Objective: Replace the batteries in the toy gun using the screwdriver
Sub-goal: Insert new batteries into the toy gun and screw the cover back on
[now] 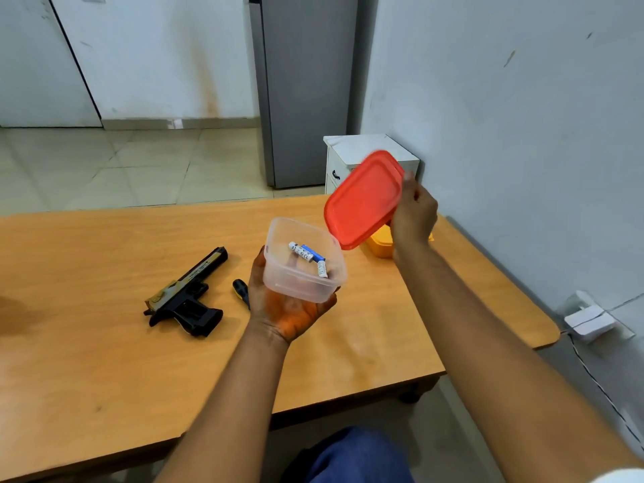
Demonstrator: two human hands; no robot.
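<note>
My left hand [289, 315] cups a clear plastic container [278, 273] from below, held above the table. Inside it lie three batteries [308, 256], white and blue. My right hand [414, 212] grips a red lid [364, 198] by its right edge, lifted and tilted just right of the container. The black and gold toy gun [186, 296] lies on the wooden table [104, 343], left of my left hand. Between gun and hand the screwdriver [241, 291] shows only its black and yellow handle; the rest is hidden behind my hand.
A yellow container [380, 244] stands on the table under the red lid and my right hand. A white cabinet [348, 155] and a grey fridge [306, 88] stand beyond the table's far edge. A wall runs along the right side, with a white plug [589, 322] low down.
</note>
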